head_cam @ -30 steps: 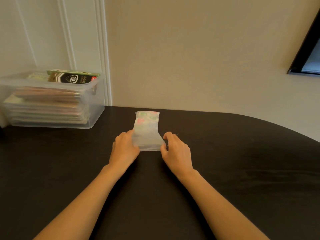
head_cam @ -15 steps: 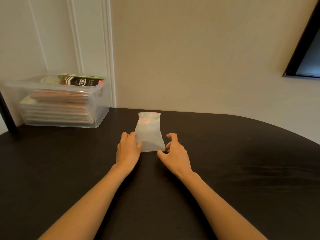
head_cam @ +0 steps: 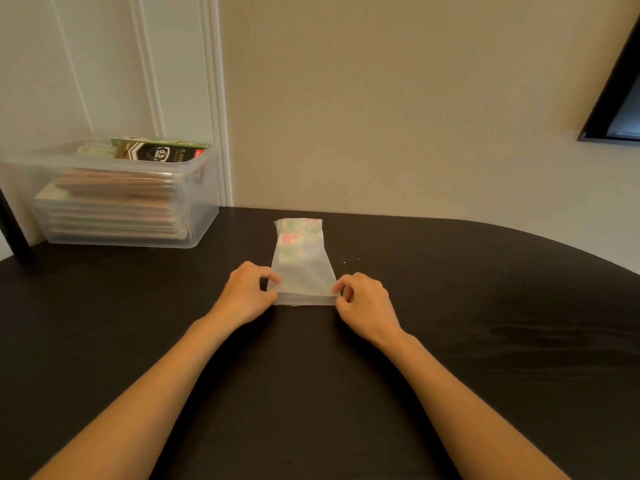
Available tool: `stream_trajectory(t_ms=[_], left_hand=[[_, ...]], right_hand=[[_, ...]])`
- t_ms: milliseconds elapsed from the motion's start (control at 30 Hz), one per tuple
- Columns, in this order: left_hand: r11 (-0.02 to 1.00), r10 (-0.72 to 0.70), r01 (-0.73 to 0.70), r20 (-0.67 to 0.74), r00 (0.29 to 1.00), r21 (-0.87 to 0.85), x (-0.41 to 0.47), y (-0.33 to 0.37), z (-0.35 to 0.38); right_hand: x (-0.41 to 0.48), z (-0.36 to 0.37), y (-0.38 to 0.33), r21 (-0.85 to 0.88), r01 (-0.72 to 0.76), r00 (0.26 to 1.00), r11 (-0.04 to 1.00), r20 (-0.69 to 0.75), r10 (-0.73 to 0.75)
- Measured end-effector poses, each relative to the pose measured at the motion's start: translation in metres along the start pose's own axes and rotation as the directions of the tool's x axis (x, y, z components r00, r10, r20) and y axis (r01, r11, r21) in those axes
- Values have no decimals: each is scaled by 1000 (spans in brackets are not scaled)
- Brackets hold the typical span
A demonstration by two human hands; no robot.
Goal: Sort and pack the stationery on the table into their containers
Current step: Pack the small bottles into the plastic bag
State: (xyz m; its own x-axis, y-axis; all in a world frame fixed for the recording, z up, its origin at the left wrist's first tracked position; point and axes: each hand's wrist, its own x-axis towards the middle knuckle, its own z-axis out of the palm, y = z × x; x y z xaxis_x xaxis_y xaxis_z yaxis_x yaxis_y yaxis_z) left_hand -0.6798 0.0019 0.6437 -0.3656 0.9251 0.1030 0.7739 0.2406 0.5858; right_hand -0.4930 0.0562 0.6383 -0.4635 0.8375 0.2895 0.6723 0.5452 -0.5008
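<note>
Forearms, two, reaching in over the table [head_cam: 502, 358], dark.

Left hand [head_cam: 246, 294]: fingers curled, thumb and forefinger pinching the near left corner of the pouch [head_cam: 300, 263].

Right hand [head_cam: 363, 304]: likewise curled, pinching the near right corner.

Pouch: translucent, lying flat at the table's centre. Pink and green contents show dimly at the far end and cannot be identified.

Bin [head_cam: 131, 216]: clear, far left by the wall, well apart from the pouch. Holds stacked flat packets, with a box [head_cam: 159, 154] marked 0.5 mm on top.

Risks, as judged: the thin film may slip from two light corner pinches on lifting. Tipping it could shift or spill the contents. The bin looks nearly full, so the pouch may slide off.
</note>
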Motion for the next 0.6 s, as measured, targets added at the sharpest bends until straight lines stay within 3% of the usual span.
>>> stream_trajectory(t_ms=[100, 167, 200, 267, 300, 433, 600], left_hand=[[998, -49, 56, 207, 977, -26, 1, -3, -14], [985, -69, 110, 289, 955, -131, 1, -4, -22], [961, -85, 152, 278, 957, -230, 1, -4, -25], [859, -198, 268, 199, 960, -436, 5, -3, -26], [792, -272, 324, 177, 946, -518, 7, -3, -25], [576, -378, 483, 309, 873, -660, 12, -1, -23], [467, -348, 568, 450, 823, -678, 14, 7, -19]], right_hand=[[-3, -6, 5, -14, -52, 998, 999, 18, 52], [1, -7, 8, 157, -177, 983, 972, -15, 182], [6, -8, 9, 311, -267, 958, 912, -17, 286], [15, -10, 4, 600, -464, 857, 651, 120, 501], [19, -11, 2, 651, -531, 811, 542, 207, 547], [25, -12, -3, 634, -600, 788, 487, 363, 498], [30, -10, -9, 672, -664, 731, 326, 496, 468]])
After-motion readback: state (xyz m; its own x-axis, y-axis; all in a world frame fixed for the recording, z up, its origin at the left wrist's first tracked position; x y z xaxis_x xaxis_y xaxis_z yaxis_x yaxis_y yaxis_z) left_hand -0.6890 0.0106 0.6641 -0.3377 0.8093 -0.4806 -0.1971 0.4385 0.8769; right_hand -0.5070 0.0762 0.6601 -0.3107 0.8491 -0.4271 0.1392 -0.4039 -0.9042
